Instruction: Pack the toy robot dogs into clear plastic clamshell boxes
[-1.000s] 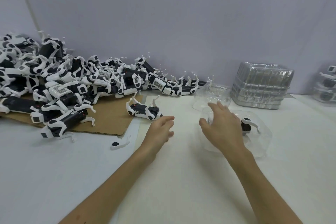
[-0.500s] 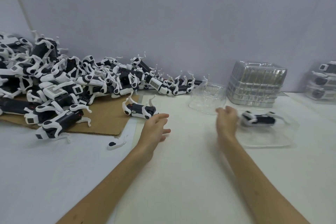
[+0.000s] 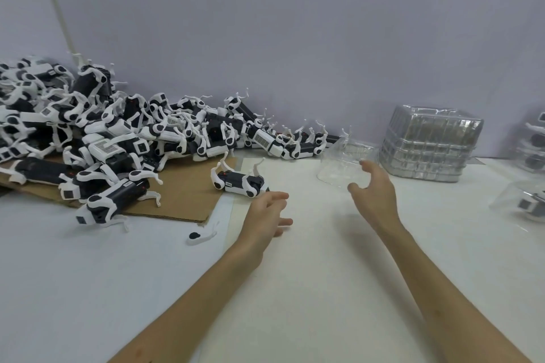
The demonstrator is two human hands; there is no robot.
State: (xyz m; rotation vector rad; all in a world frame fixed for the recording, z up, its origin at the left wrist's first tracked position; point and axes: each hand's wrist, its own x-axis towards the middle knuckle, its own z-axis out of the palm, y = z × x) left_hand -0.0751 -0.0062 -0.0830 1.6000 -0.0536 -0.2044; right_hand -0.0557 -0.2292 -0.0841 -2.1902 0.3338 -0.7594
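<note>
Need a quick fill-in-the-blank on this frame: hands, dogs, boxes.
1. The left hand and right hand both hold ____.
2. The dog pile lies partly on brown ____.
3. The lone dog lies nearest the ____ hand.
4. The clamshell stack stands ____ of the right hand.
Missing: nothing; cardboard; left; right.

The white table point(image 3: 324, 289) carries a cardboard sheet point(image 3: 182, 200) at left, heaped with toy dogs point(image 3: 118, 132). One toy dog point(image 3: 240, 183) lies at its right edge and a loose leg point(image 3: 202, 237) just in front. Well right of it stand an empty clamshell point(image 3: 345, 168), stacked clamshells point(image 3: 427, 147) and a boxed dog point(image 3: 528, 203).
</note>
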